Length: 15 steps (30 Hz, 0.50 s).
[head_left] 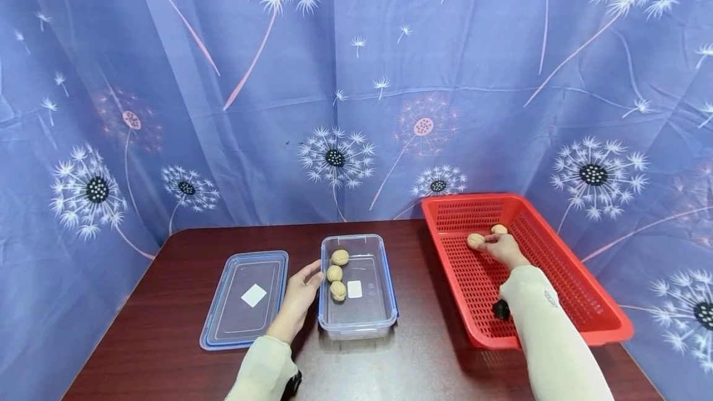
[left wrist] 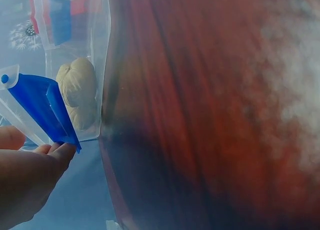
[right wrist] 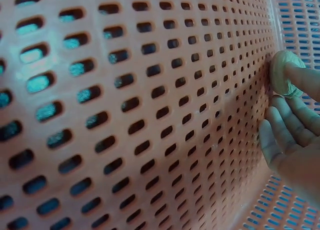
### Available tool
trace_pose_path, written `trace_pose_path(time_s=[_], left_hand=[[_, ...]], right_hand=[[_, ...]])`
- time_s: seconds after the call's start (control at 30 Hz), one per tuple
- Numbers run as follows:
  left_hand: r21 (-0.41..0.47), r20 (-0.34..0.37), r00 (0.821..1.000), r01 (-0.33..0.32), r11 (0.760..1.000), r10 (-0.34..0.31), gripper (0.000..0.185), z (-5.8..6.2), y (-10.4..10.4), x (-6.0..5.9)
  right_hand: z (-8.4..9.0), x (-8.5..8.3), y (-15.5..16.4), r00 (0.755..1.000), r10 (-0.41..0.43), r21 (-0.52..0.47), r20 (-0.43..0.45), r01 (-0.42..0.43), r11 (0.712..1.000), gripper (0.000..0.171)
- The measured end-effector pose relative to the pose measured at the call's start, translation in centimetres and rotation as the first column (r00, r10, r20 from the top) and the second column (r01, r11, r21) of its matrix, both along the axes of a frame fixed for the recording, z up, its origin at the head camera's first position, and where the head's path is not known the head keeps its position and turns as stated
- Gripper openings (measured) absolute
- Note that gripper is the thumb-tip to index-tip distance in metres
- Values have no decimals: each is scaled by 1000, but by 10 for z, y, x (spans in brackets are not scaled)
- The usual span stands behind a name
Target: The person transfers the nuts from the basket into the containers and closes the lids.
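Your right hand (head_left: 504,247) pinches a wrinkled walnut (head_left: 476,241) inside the perforated red basket (head_left: 557,302); your palm is hidden. Left hand (head_left: 301,293), fingers relaxed, touches the clear container (head_left: 384,320) near the surface's middle.

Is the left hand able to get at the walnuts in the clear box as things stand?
Probably yes. The left hand rests against the side of the clear box, whose lid lies apart on the table. The box is open on top, so nothing covers the three walnuts.

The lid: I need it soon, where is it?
Head view: the lid lies flat on the table's left side, beside the clear box, just left of the left hand.
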<state>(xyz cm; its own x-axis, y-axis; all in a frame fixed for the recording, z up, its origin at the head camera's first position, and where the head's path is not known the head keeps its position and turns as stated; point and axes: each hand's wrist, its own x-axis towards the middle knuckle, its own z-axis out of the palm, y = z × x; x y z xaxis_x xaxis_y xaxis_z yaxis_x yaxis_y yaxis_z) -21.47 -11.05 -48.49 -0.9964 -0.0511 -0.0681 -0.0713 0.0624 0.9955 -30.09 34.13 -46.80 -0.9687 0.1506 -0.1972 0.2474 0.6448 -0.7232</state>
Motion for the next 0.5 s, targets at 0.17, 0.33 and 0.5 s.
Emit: trace_pose_path(time_s=[0.17, 0.33, 0.5], left_hand=[[-4, 1, 1000, -2, 1000, 2, 42, 0, 0, 0], [-1, 3, 1000, -2, 1000, 2, 42, -1, 0, 1], [0, -2, 1000, 0, 1000, 0, 42, -1, 0, 0]], right_hand=[[0, 1, -1, 999, 14, 42, -43, -13, 999, 50], [1, 1, 0, 994, 40, 49, -105, -35, 998, 51], [8, 4, 0, 985, 64, 21, -163, -61, 998, 48]])
